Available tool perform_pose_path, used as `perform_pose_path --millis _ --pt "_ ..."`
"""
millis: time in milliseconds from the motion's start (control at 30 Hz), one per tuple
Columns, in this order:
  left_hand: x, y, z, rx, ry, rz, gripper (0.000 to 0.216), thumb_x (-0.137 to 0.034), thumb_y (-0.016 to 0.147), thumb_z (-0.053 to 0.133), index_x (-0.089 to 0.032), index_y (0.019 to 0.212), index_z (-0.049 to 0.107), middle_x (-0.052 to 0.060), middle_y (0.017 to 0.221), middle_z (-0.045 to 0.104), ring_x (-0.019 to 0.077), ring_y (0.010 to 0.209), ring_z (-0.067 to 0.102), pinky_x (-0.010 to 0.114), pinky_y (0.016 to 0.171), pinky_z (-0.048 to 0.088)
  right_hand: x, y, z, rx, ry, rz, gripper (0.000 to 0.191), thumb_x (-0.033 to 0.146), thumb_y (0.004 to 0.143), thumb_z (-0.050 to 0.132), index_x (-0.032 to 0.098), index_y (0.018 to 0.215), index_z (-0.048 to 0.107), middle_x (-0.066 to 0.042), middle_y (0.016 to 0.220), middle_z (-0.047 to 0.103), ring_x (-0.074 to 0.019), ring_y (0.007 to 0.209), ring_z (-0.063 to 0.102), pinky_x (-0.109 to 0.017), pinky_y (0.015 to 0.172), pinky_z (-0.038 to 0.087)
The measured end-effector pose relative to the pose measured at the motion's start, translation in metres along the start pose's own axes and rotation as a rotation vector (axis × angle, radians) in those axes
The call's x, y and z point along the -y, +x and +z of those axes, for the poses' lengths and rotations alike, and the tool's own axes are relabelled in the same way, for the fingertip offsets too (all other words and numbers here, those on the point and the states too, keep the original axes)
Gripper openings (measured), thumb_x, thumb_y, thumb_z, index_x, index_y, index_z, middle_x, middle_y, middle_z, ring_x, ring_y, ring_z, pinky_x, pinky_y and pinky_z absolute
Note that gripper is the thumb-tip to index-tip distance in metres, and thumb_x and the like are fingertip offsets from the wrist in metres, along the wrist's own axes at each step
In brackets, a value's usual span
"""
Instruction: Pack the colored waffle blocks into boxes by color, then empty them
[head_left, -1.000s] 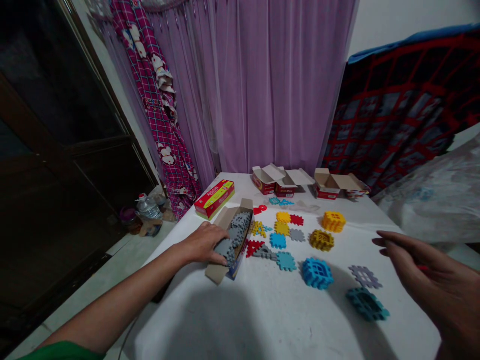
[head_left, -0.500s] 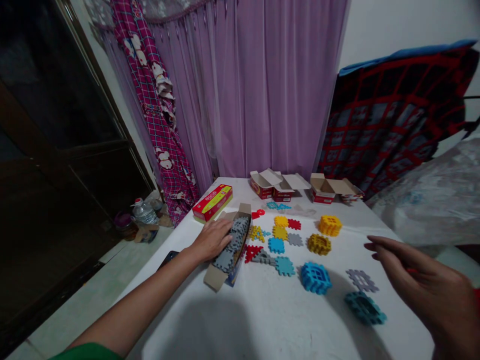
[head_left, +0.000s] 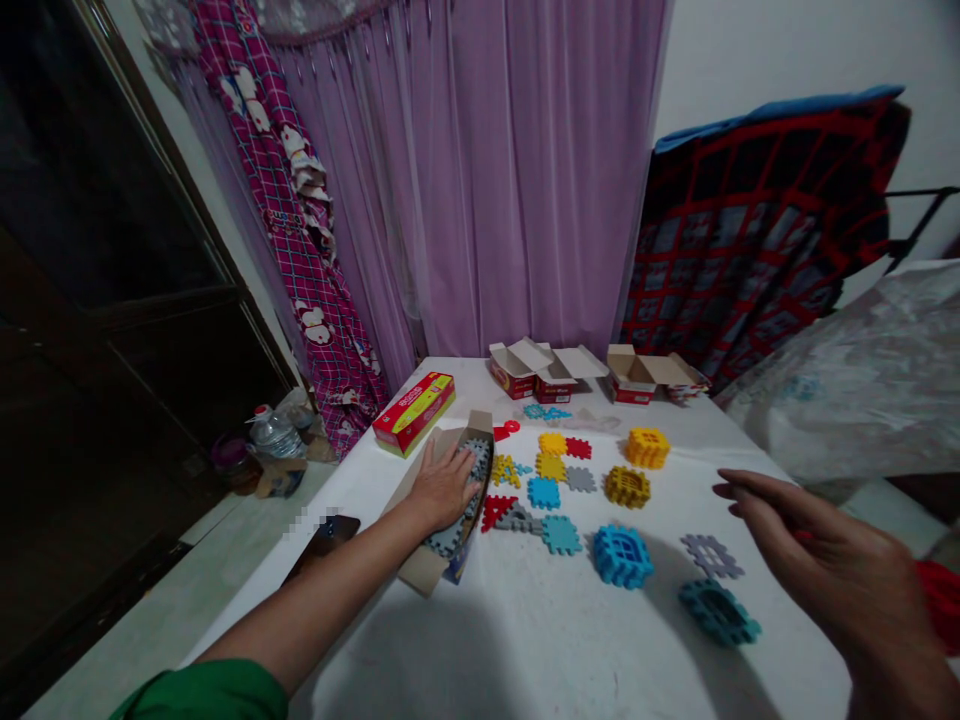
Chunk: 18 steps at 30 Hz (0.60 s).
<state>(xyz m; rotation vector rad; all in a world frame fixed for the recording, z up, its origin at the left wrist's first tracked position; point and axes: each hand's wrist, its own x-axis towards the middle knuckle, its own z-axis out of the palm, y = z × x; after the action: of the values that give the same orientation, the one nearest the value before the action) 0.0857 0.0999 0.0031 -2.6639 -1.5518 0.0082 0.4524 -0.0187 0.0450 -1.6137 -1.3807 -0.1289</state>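
Left hand has slid farther onto the grey pieces in the open long box, palm down, fingers spread. Just right of box: red triangle. Farther right: blue block. Right hand well right of box, fingers together; can't tell if pinching anything. Behind-left of box: red-yellow carton. Left of box: dark phone.

Back: purple curtain hanging in folds | left: dark framed panel, pink plaid printed cloth | right: white wall, red-and-black checked cloth | floor: pale, glossy | counter: white-topped, before curtain | light: dim, soft shadows
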Motion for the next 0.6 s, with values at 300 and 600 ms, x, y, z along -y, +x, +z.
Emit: perform_pose_path --millis 300,600 --pt "-0.003 0.004 0.001 -0.041 0.030 -0.072 0.050 -0.044 0.096 0.032 -0.023 0.140 0.043 0.011 0.147 0.046 0.0292 0.140 0.035 0.064 0.115 0.006 0.004 -0.001 -0.003 0.001 -0.015 -0.063 0.037 0.046 0.075 0.053 0.021 0.092 0.074 -0.002 0.073 0.075 -0.0204 0.064 0.072 -0.027 0.059 0.057" --pt "0.005 0.006 -0.004 0.013 -0.025 -0.086 0.052 -0.043 0.098 0.024 -0.022 0.143 0.039 0.009 0.150 0.042 0.0264 0.141 0.034 0.062 0.116 0.008 0.004 -0.001 -0.008 -0.025 0.000 -0.076 0.034 0.043 0.079 0.054 0.020 0.093 0.073 -0.004 0.075 0.076 -0.0200 0.066 0.072 -0.028 0.064 0.058"
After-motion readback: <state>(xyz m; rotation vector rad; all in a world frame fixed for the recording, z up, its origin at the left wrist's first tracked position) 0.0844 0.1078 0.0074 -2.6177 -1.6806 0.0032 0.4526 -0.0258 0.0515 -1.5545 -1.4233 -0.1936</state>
